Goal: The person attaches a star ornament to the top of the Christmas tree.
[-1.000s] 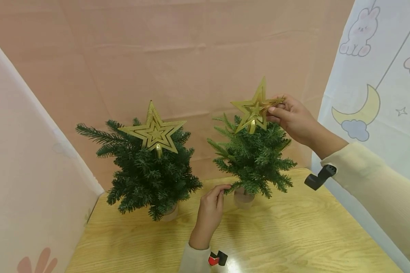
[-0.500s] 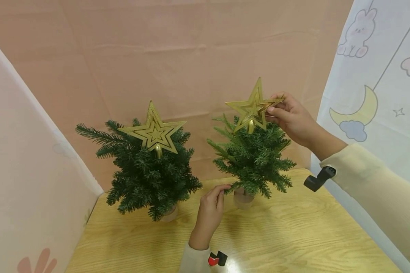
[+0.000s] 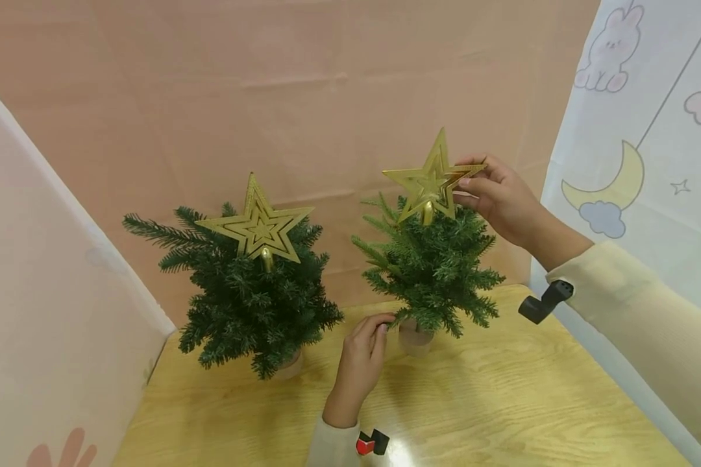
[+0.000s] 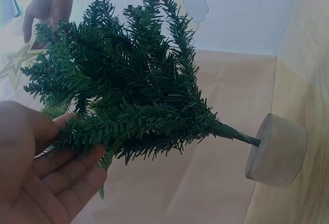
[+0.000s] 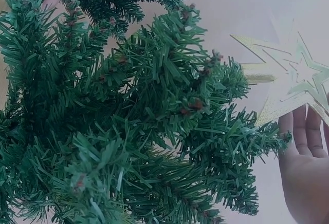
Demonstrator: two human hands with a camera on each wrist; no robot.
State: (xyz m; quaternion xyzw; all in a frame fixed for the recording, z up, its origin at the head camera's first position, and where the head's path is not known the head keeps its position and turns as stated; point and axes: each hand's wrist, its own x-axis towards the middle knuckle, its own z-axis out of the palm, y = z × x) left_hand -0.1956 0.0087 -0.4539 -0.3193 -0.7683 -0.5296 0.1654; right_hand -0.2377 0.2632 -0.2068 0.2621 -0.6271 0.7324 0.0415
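On the right in the head view, a small artificial Christmas tree [image 3: 450,266] stands upright on a round base [image 4: 280,152]. A gold star topper [image 3: 431,185] sits at its top, its gold socket [image 5: 258,73] among the upper needles. My right hand [image 3: 499,201] pinches the star's right point between thumb and fingers. Low on the tree's left side, my left hand [image 3: 360,357] holds the tip of a lower branch [image 4: 103,126], with the thumb on one side and fingers on the other. The socket's lower end is hidden by needles.
To the left stands a second, darker tree [image 3: 257,305] bearing its own gold star [image 3: 261,228]. Both trees are on a wooden table [image 3: 473,402]. A pink cloth backdrop [image 3: 239,97] hangs close behind, with pale printed panels at either side.
The right star has turned a little and shifted slightly left in my right hand. My left hand stays at the branch. The head view has moved slightly.
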